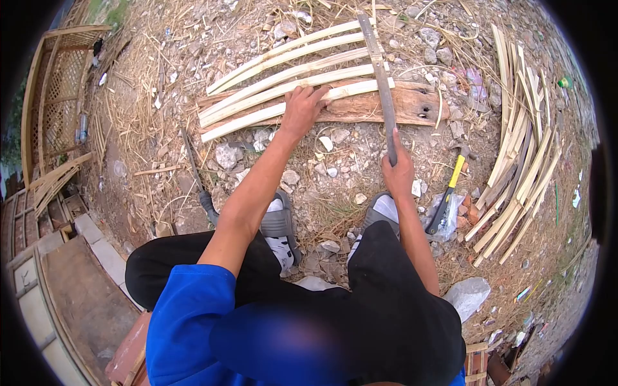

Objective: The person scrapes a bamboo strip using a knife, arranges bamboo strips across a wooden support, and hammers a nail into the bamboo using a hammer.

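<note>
Several pale split strips (257,78) lie side by side in a fan, partly over a brown weathered plank (412,103). My left hand (304,109) rests on the two nearest strips, its fingers bent over them above the plank. In my right hand (398,168) is the lower end of a long flat dark blade (382,83). The blade points away from me and lies across the strips near their right ends. My right fingers are wrapped round its end.
A hammer (449,193) with a yellow and black handle lies right of my right foot. Further right is a pile of strips (521,161). A curved tool (205,199) with a wrapped handle lies left. Stones and straw cover the ground; lattice frames (61,96) stand far left.
</note>
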Tool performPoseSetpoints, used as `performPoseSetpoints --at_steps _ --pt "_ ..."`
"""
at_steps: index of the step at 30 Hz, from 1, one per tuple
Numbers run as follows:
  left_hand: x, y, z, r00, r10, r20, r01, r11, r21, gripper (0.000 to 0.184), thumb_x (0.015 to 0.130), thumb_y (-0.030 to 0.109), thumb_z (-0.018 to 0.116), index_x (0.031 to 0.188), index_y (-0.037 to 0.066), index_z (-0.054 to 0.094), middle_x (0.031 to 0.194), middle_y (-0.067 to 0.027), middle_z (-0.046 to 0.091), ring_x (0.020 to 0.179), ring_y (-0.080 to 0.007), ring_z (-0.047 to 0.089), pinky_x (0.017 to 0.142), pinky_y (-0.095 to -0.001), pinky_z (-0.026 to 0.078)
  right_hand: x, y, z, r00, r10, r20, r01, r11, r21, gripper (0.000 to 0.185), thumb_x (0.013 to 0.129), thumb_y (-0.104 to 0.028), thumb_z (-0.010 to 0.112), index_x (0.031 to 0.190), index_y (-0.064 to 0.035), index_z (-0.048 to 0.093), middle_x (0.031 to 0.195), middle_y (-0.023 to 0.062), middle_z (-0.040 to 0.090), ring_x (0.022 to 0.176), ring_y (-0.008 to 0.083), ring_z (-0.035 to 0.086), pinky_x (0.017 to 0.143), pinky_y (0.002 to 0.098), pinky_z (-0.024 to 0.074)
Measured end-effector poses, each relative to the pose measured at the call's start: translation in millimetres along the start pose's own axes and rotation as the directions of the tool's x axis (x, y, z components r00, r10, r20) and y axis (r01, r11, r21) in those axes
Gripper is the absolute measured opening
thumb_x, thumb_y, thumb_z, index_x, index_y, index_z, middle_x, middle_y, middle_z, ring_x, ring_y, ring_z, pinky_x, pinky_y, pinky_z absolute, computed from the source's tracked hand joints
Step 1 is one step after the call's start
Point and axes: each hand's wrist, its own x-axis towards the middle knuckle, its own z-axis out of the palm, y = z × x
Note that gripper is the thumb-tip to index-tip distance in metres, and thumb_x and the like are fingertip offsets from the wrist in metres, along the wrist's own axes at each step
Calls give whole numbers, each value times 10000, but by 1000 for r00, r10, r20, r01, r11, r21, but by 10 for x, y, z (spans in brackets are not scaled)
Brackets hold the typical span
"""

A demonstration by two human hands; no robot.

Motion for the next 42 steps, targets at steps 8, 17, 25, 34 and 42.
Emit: performPoseSetpoints --at_steps 8,17,25,34,42 --pt "12 14 1 997 47 -59 -48 999 -20 364 809 173 731 1165 129 667 793 -46 542 794 -257 508 734 -400 372 1 -7 -12 1000 -2 -2 2 1000 10 707 807 -68 608 1474 -223 432 805 167 569 750 350 595 707 450 483" --pt "17 137 -132 997 -14 -79 12 999 -29 398 896 217 670 1244 60 555 887 -90 593 862 -275 543 780 -389 384 -10 -8 -31 999 -6 47 6 1000 -6 750 811 -65 613 1504 -220 369 878 182 583 838 361 587 772 450 477" --pt "195 559 17 935 -354 -11 284 766 -576 245 1046 229 398 1099 -7 434 819 -195 543 723 -328 533 691 -445 423 -114 -218 -390 993 -26 -113 22 999 -33 674 827 -68 638 1454 -75 390 1169 185 536 1019 339 523 952 439 409" --pt "486 1013 232 917 -340 209 366 504 -782 276 1036 274 487 1018 0 454 784 -92 652 678 -196 578 660 -338 455 -379 352 -1010 924 237 -301 -257 966 -25 612 814 -49 655 1390 -32 449 1108 161 561 1042 314 526 957 439 404" --pt "705 1068 433 865 -499 50 312 458 -832 211 840 201 776 889 3 725 781 -71 693 703 -115 581 649 -264 459 -387 751 -1183 912 282 -297 -376 866 -331 561 823 -196 680 1312 -4 484 1123 216 580 1093 400 528 935 491 413"
